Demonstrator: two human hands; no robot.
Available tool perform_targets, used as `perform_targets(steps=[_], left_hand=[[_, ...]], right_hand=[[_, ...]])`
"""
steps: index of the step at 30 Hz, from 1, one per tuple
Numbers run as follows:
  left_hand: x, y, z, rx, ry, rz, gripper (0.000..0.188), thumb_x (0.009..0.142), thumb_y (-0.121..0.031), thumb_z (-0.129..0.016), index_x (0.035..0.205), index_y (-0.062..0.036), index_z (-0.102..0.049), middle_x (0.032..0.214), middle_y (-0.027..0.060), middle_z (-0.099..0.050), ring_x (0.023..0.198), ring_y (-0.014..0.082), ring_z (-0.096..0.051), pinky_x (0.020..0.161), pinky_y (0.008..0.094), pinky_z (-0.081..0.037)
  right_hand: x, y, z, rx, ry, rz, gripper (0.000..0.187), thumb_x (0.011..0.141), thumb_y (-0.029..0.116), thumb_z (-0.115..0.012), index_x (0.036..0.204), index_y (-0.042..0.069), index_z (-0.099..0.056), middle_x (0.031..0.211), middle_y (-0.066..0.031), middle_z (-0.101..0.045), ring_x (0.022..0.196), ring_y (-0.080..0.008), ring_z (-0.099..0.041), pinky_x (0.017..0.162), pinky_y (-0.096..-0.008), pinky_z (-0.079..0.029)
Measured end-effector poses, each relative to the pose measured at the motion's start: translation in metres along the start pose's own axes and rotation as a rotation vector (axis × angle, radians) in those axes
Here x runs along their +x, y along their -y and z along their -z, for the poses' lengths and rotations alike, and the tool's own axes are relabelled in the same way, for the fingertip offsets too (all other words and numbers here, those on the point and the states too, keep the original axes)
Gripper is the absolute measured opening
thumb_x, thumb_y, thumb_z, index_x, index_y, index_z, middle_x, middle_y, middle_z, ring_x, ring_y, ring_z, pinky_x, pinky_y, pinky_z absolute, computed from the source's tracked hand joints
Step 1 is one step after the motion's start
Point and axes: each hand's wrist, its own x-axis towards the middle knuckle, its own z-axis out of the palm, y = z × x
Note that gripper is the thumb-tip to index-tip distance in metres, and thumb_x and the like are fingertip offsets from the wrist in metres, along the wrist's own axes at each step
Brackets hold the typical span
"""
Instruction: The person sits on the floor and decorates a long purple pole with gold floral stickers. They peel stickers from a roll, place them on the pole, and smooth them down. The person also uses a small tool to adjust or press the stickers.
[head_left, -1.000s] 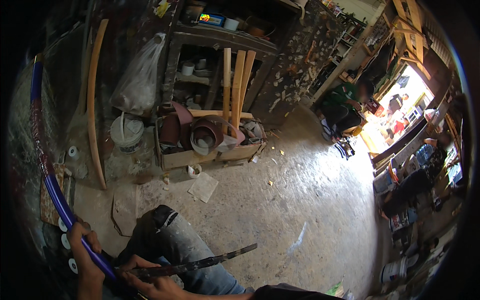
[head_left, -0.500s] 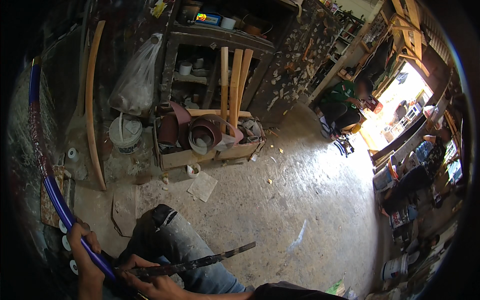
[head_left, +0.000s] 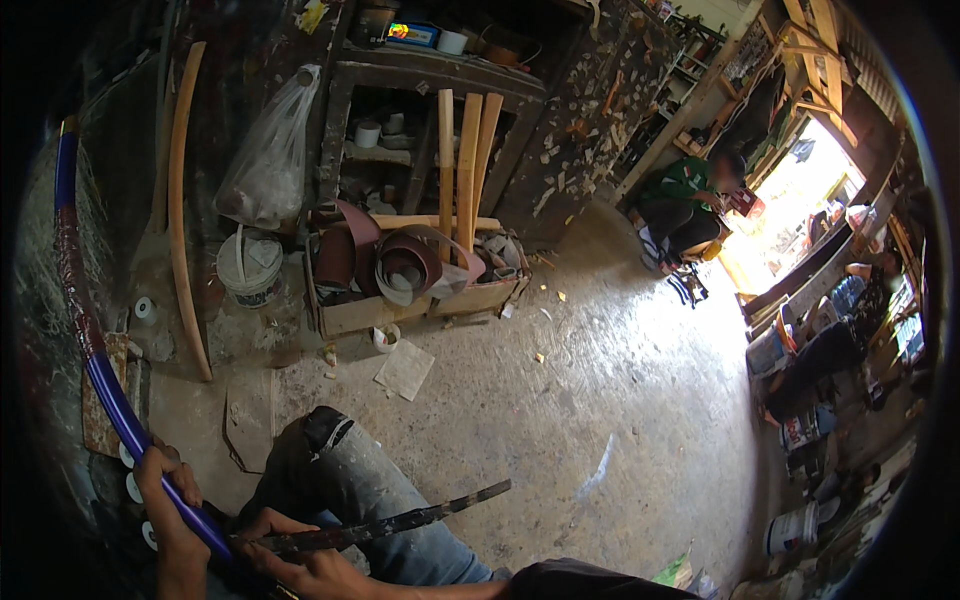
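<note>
A long, gently curved rod [head_left: 118, 408], glossy blue with a dark red glossy stretch, runs up the left side to a gold-coloured tip. My left hand [head_left: 168, 500] is wrapped round its lower part. Next to it, my right hand [head_left: 305, 570] grips a long, thin, dark strip [head_left: 415, 522], worn and stained, whose free end points right over my knee. The strip's near end lies close against the rod; whether they touch is hidden by my fingers. My bent leg in stained jeans [head_left: 385, 480] is beneath the strip.
Ahead stands a box [head_left: 385, 318] holding rolled brown abrasive sheets and wooden slats [head_left: 467, 170]. A white bucket [head_left: 250, 265] and a curved wooden strip [head_left: 180, 200] are on the left. Another person [head_left: 685, 200] sits by the bright doorway; a second person [head_left: 830, 345] is at the right.
The view has shifted very slightly. Both hands, the rod and the dark strip keep nearly the same places.
</note>
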Motion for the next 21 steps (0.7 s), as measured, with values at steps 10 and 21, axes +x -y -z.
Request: perform_targets(steps=[10, 21], left_hand=[[-0.012, -0.022, -0.017, -0.037, -0.038, -0.004, 0.011, 0.08, -0.017, -0.05, 0.077, -0.0119, -0.041, 0.06, -0.0031, -0.033, 0.043, 0.0083, -0.032, 0.04, 0.0226, -0.028], [-0.01, -0.016, -0.016, -0.034, -0.032, 0.002, 0.011, 0.081, -0.018, -0.051, 0.079, -0.0128, -0.042, 0.059, -0.0033, -0.033, 0.044, 0.0071, -0.031, 0.041, 0.0217, -0.028]], right_hand=[[0.001, 0.015, -0.006, -0.007, 0.026, 0.076, 0.013, 0.091, 0.014, -0.06, 0.089, 0.001, -0.059, 0.077, -0.0029, -0.062, 0.069, -0.0081, -0.057, 0.06, -0.0245, -0.047], [-0.004, 0.015, -0.001, 0.013, 0.013, -0.01, 0.013, 0.091, 0.015, -0.06, 0.089, 0.002, -0.06, 0.075, -0.0033, -0.062, 0.068, -0.0087, -0.058, 0.058, -0.0247, -0.047]])
